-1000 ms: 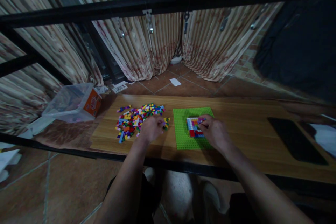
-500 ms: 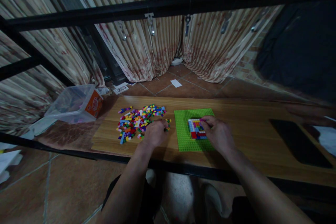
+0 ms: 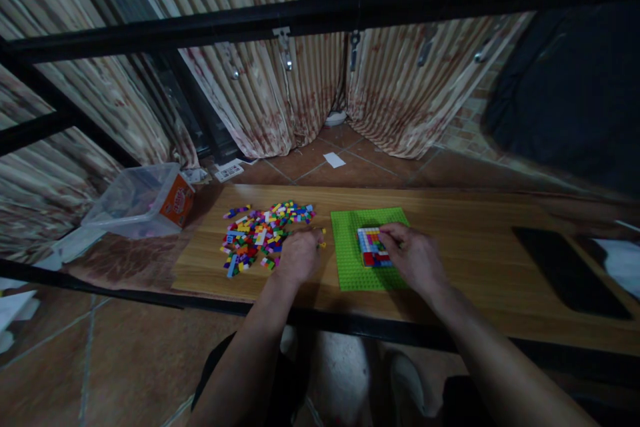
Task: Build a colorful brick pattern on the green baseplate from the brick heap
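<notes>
A green studded baseplate (image 3: 349, 267) lies on the wooden board, with a multicoloured block of toy bricks (image 3: 369, 245) built up at its middle. My right hand (image 3: 413, 253) is over the right side of this build, its thumb and forefinger pinched at the top bricks; whatever lies between the fingertips is hidden. My left hand (image 3: 300, 255) rests at the right edge of a loose pile of small coloured bricks (image 3: 260, 230), its fingers curled closed. What the left fingers hold, if anything, cannot be made out.
A clear plastic box (image 3: 135, 203) with an orange label stands left of the wooden board (image 3: 475, 240). A flat black slab (image 3: 570, 270) lies on the board's right part. A black metal bar (image 3: 320, 20) crosses in front of striped curtains (image 3: 300, 93).
My right hand keeps its place at the build; the pink piece seen at its fingertips earlier no longer shows. My left hand has shifted slightly right beside the pile.
</notes>
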The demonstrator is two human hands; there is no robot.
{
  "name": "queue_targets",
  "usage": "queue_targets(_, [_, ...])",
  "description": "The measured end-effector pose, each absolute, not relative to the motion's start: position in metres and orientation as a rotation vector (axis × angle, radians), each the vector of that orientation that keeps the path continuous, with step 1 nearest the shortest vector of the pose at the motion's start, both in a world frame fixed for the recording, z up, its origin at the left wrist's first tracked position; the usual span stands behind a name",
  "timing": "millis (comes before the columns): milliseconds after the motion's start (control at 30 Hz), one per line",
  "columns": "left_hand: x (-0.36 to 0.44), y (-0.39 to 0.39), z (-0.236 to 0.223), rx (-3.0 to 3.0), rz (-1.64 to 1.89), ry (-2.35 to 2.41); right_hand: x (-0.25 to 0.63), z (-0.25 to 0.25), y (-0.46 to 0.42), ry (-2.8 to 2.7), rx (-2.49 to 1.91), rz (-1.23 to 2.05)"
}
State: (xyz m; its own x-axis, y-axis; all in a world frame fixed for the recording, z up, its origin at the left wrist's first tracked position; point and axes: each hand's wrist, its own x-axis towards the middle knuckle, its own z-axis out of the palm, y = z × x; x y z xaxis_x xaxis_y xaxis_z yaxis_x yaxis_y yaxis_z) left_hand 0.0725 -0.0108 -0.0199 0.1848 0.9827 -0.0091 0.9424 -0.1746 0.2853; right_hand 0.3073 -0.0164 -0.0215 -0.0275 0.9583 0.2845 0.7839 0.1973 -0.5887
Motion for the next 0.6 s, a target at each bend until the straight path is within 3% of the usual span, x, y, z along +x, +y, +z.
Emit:
queue_targets(167, [0.069, -0.008, -0.019, 2.148, 0.441, 1.764, 0.305, -0.019, -0.017, -1.745, -1.577, 0.457])
queue_targets(367, [0.082, -0.013, -0.01, 1.896, 0.853, 1.372, 0.285, -0.021, -0.024, -1.605, -1.276, 0.902])
queue_targets(600, [0.116, -0.025, -0.006, 1.828, 1.052, 1.266, 0.274, -0.02, -0.027, -1.532, -1.204, 1.065])
